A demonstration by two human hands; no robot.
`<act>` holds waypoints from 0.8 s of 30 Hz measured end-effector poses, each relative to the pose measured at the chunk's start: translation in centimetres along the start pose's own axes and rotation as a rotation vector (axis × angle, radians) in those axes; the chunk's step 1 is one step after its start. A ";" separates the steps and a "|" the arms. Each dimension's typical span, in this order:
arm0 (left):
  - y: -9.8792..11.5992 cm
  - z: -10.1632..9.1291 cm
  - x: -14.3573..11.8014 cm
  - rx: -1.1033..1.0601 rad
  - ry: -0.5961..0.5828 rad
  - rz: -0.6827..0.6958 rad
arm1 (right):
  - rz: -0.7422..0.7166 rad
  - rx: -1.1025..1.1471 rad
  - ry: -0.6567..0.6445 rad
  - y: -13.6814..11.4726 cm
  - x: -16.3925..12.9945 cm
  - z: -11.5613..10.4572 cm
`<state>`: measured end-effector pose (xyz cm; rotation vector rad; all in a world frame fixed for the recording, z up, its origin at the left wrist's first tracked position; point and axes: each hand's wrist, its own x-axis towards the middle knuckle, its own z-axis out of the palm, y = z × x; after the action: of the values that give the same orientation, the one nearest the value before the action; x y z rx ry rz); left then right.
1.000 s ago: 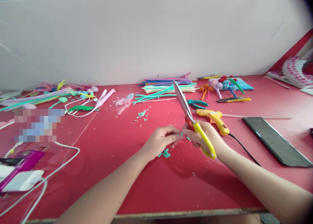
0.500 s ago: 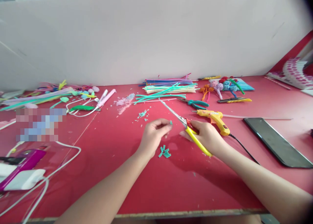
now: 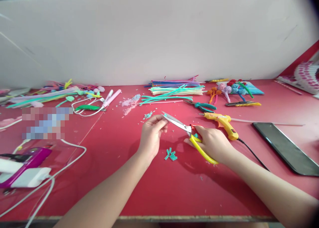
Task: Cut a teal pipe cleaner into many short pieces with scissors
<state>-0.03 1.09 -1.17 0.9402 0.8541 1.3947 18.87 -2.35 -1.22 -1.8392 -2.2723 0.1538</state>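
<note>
My right hand [image 3: 210, 143] is closed round the yellow and red handles of a pair of scissors [image 3: 176, 121], whose blades point to the left. Between thumb and forefinger, my left hand [image 3: 152, 133] pinches a small teal pipe cleaner piece [image 3: 165, 115]. The blade tips are right at that piece. Several short cut teal pieces [image 3: 171, 154] lie on the red table below the hands. A little pile of teal fluff [image 3: 148, 115] sits just beyond my left hand.
Pipe cleaners [image 3: 174, 90] in several colours lie at the back. To the right are pliers [image 3: 204, 106], a yellow glue gun [image 3: 224, 121], a utility knife [image 3: 243, 104] and a phone [image 3: 286, 148]. White cables [image 3: 74, 147] and a purple power strip [image 3: 32, 165] occupy the left.
The scissors' blades have swung down and left to the teal piece in my left hand. My left hand has risen slightly. The whole view has shifted a little.
</note>
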 end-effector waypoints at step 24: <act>0.1 0.0 0.0 -0.009 -0.026 0.015 | -0.022 -0.046 0.004 0.3 0.0 0.3</act>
<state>-0.07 1.11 -1.06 0.9580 0.8223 1.3946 19.09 -2.26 -1.60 -1.8335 -2.3116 0.0954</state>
